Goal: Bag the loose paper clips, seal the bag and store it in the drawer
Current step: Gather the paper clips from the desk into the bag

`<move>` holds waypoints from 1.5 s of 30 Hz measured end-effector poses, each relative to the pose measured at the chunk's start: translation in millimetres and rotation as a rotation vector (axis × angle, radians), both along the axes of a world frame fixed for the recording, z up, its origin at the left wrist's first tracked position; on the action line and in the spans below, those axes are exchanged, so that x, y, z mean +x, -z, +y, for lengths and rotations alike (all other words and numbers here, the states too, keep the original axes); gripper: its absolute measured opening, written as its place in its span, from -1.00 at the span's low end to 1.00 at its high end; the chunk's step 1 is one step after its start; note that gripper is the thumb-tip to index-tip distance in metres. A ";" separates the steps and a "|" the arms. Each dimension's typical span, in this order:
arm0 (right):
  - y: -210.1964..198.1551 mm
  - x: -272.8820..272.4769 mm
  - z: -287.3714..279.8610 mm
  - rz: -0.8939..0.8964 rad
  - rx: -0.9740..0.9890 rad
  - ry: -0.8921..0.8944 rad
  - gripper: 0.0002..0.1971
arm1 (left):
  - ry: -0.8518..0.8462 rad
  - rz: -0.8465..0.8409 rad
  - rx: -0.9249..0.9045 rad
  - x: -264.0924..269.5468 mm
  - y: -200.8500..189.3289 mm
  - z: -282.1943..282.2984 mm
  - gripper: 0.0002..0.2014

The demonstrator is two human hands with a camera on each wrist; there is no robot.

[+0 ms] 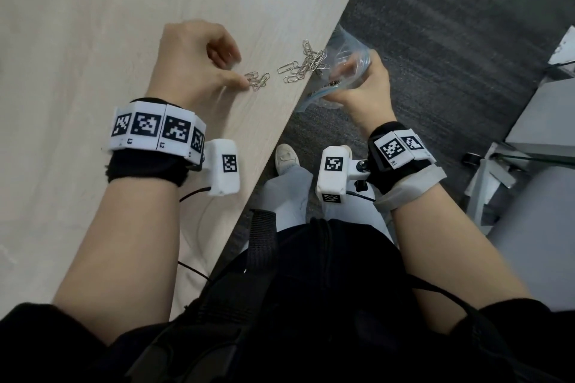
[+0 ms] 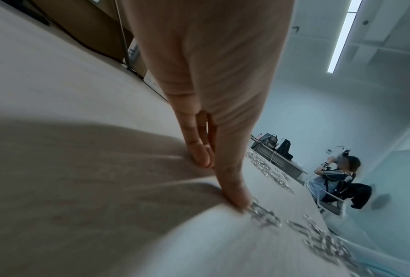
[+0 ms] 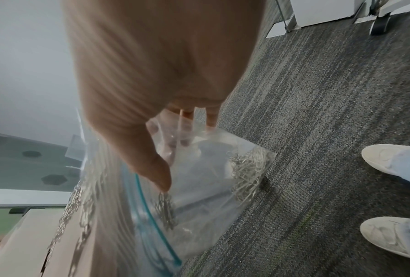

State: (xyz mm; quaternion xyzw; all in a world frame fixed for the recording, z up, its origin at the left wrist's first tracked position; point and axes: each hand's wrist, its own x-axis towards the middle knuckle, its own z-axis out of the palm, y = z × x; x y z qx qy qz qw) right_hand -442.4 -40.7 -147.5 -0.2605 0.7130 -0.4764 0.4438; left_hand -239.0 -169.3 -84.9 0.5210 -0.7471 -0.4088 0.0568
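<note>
At the tabletop edge, right hand grips the open bag below the rim; left hand's loosely curled fingers touch paper clips, bag lying rightward.

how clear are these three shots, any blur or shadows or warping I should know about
Head view: mostly sharp, though the left hand is slightly motion-smeared beside the small clip cluster. Left wrist view: heavy wide-angle warping, a broad hand shadow on the table, and the clips by the fingertip smeared. Right wrist view: palm and table edge streaked, yet the clips in the bag and the carpet stay crisp.
</note>
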 end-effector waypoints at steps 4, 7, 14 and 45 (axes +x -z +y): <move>1.8 -1.3 0.8 -0.005 0.007 -0.007 -0.47 | 0.020 0.039 -0.011 -12.5 5.0 8.8 -0.75; 2.9 -2.2 2.0 -0.016 0.010 -0.010 -0.47 | 0.050 0.064 -0.020 -30.1 7.2 14.4 -0.80; 7.5 -5.1 4.0 0.011 0.029 -0.003 -0.49 | 0.162 0.119 -0.030 -63.6 4.4 18.4 -0.73; 2.6 -12.2 -8.1 -0.071 0.014 0.022 -0.41 | -0.055 0.204 -0.241 -66.5 10.4 -20.9 -0.79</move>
